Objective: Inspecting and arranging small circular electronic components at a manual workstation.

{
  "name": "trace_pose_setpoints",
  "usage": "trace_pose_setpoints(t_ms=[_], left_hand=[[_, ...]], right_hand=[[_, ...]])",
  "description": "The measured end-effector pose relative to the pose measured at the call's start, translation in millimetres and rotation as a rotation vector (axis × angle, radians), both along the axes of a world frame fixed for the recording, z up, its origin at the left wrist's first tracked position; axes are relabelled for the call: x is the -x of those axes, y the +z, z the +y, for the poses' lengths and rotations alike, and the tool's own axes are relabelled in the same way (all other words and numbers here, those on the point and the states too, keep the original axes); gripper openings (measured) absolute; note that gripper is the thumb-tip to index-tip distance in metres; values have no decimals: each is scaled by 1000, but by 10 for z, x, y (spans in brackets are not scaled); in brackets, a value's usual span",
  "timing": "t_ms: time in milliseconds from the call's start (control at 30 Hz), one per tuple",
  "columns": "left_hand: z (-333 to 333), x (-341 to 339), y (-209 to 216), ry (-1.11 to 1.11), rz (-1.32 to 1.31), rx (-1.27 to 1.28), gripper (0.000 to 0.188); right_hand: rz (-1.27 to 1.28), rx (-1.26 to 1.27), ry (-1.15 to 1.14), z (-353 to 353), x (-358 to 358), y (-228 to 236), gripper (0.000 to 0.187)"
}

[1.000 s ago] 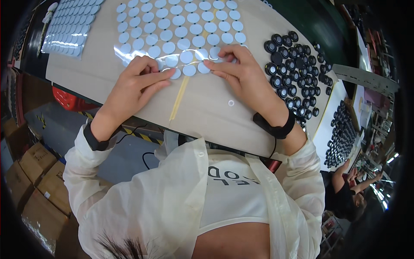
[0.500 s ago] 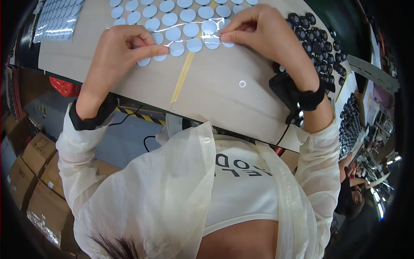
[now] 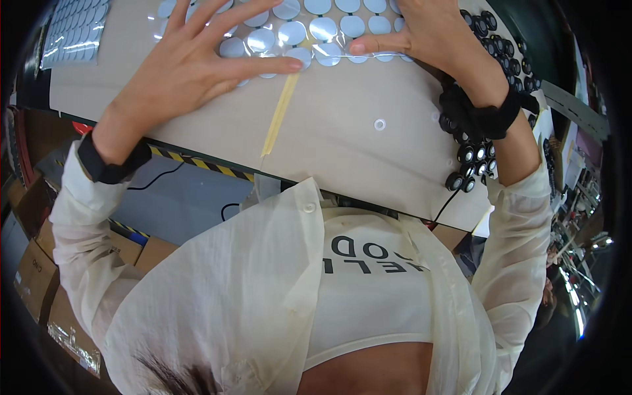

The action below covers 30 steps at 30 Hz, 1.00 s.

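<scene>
Rows of pale blue round discs (image 3: 291, 33) lie at the far side of the table under a glossy clear plastic film (image 3: 339, 47). My left hand (image 3: 184, 62) is spread flat over the left part of the film, thumb stretched toward the middle discs. On the right part rests my right hand (image 3: 438, 36), its thumb straight out along the film's near edge; its other fingers are partly cut off by the top of the picture. Neither hand grips anything. Whether the discs stick to the film, I cannot tell.
A strip of yellow tape (image 3: 280, 118) runs down the table (image 3: 349, 155). A small white ring (image 3: 380, 124) lies right of it. Many black round parts (image 3: 503, 49) crowd the right side. Another sheet of discs (image 3: 74, 36) is at far left; cardboard boxes (image 3: 33, 276) stand below.
Both hands have let go of the film's near edge, where they pinched it. They have moved forward and their fingers have opened out onto the film. The right hand has also shifted right.
</scene>
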<state>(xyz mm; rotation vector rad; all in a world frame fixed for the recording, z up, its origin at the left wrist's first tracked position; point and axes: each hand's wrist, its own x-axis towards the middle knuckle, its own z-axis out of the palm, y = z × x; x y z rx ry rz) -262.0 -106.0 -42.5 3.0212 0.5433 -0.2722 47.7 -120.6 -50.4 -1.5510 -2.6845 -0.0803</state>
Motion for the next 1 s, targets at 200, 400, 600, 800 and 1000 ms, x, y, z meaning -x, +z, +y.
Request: trace_pose_setpoints(t_ms=[200,400,600,800,1000], left_hand=[[170,-104,5,-63,-293,13,39],[274,-270,175,-93,-233,90,64],[226,-401,257,-90,-213,74,73],[283,-323,-150,-174,-413,133,64],[188,-48,6,-79,-352,94,56]], right_hand=[[38,99,-75,-8,42,14,120],[33,144,-63,62,30,55,120],[52,129,-51,46,57,68,119],[95,111,-55,38,-32,20,117],[128,66,-33,14,-55,-17,116]])
